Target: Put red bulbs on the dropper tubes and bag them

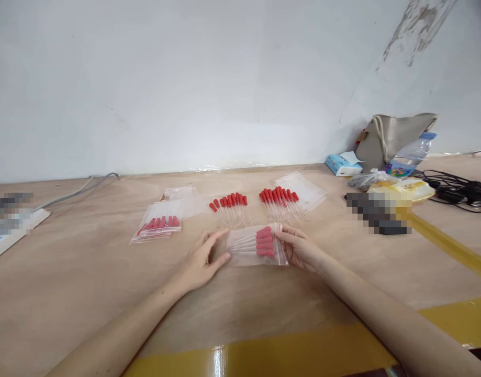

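A clear zip bag [242,258] with several red-bulbed droppers [265,244] inside lies flat between my hands, the red bulbs toward its right, zipped end. My right hand [301,248] pinches that end between thumb and fingers. At the bag's left end, my left hand [203,262] holds the edge, thumb in front and fingers behind. Just beyond the bag, loose droppers lie in two fanned groups, a left group [231,201] and a right group [279,198], bulbs pointing away from me. Filled zip bags [157,224] are stacked to the left.
Flat clear bags lie behind the filled stack [189,198] and beside the right group [306,189]. Farther right are a tissue pack [342,166], a grey bag [397,139], a plastic bottle [411,156], a yellow packet [409,189] and black cables [460,189]. A wall rises behind.
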Tool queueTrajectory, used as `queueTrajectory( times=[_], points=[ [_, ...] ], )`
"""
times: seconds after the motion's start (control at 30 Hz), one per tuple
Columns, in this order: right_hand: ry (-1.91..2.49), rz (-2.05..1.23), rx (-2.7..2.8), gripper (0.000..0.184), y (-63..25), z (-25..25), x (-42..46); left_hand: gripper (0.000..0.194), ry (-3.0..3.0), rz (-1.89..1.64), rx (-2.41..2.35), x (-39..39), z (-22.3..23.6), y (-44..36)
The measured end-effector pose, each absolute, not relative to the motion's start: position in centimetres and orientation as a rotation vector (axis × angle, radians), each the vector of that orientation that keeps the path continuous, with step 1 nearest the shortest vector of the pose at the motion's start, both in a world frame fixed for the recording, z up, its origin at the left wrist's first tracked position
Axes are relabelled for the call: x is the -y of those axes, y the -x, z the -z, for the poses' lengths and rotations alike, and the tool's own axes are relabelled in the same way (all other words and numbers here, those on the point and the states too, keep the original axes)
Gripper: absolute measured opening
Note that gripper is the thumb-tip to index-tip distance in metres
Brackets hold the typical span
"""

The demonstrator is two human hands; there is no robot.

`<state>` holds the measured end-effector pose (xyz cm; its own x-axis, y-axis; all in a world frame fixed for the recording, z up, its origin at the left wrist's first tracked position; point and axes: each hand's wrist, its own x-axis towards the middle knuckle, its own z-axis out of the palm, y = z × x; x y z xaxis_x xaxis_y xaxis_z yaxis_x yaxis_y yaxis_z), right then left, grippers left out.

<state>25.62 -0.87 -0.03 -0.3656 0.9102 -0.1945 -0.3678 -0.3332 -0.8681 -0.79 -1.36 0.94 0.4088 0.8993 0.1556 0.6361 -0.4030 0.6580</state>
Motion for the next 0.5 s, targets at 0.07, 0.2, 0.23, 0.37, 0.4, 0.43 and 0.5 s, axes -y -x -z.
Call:
queueTrajectory(
  times=[0.07, 0.2, 0.23, 0.37, 0.4, 0.43, 0.5],
  points=[
    [0.813, -1.836, 0.879, 0.016, -25.2, -0.3, 0.7, 0.051, -1.87, -0.825, -1.393, 1.0, -1.0, 1.0],
    [0.686, -1.827, 0.843, 0.018, -22.7, -1.2, 0.3, 0.057, -1.265, -0.858, -1.126, 0.8, -1.7, 1.0],
    [0.668, -1.822, 0.838, 0.019, -21.8, -1.3, 0.2, 0.058, -1.135, -0.863, -1.017, 0.9, -1.9, 0.8],
    [0.644, -1.872, 0.865, 0.022, -18.1, -1.3, 0.6, 0.037, -0.829, -1.045, -0.837, 1.0, -2.1, 0.1],
    [0.66, -1.902, 0.902, 0.023, -17.5, -1.1, 0.9, 0.031, -0.811, -1.102, -0.877, 0.9, -2.1, 0.1],
    [0.69, -1.925, 0.952, 0.025, -17.2, -1.0, 1.1, 0.026, -0.816, -1.144, -0.935, 0.6, -2.1, 0.4],
    [0.783, -1.919, 1.076, 0.028, -17.4, -0.7, 1.4, 0.027, -0.887, -1.159, -1.067, -0.4, -2.4, 1.6]
  ],
)
